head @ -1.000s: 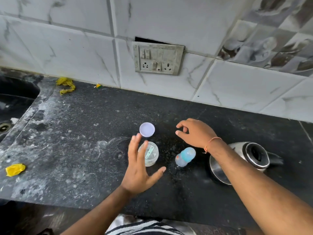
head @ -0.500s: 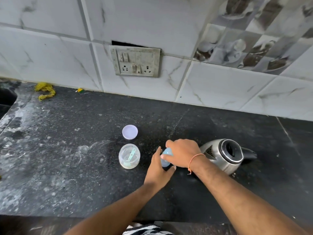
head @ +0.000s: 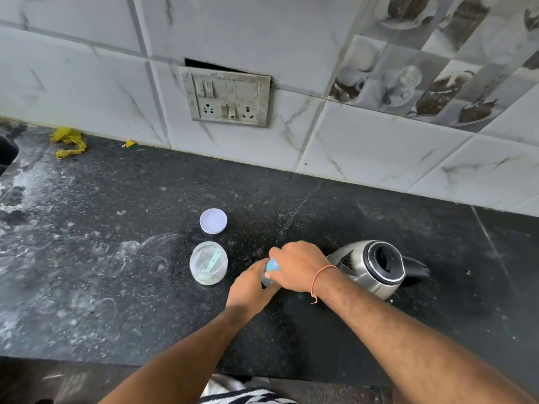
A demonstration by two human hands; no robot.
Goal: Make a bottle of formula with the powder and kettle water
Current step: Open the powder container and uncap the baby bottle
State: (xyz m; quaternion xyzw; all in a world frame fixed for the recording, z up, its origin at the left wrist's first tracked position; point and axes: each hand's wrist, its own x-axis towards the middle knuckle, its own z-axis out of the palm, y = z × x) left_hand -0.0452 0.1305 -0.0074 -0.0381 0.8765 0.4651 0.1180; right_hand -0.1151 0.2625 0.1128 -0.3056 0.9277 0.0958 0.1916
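Both of your hands have closed in on the baby bottle (head: pixel 270 271) since a second ago, when they hovered open above the desk (head: pixel 116 301); half a second ago they had already reached it, and they hold much the same grip now. Your left hand (head: pixel 250 287) wraps the lower body of the bottle from the near-left side, fingers curled round it. Your right hand (head: pixel 297 265) comes over the top, fingers and thumb curled on the blue cap, with an orange thread (head: pixel 318 279) round the wrist. Only a patch of blue cap and a little clear body shows between the two hands; whether the cap is loose or tight cannot be told.

The bottle stands on the dark desk, between the clear powder jar (head: pixel 208 266) on its left and the steel kettle (head: pixel 376 268) on its right. The jar is open, with a pale green scoop (head: pixel 213 259) lying inside it. Its white lid (head: pixel 213 221) lies flat on the desk just beyond the jar, apart from it. The kettle's lid is up, its dark handle pointing right.

Farther off, yellow scraps (head: pixel 68 141) lie at the far left by the tiled wall, and a switch plate (head: pixel 227 96) sits in the wall above.
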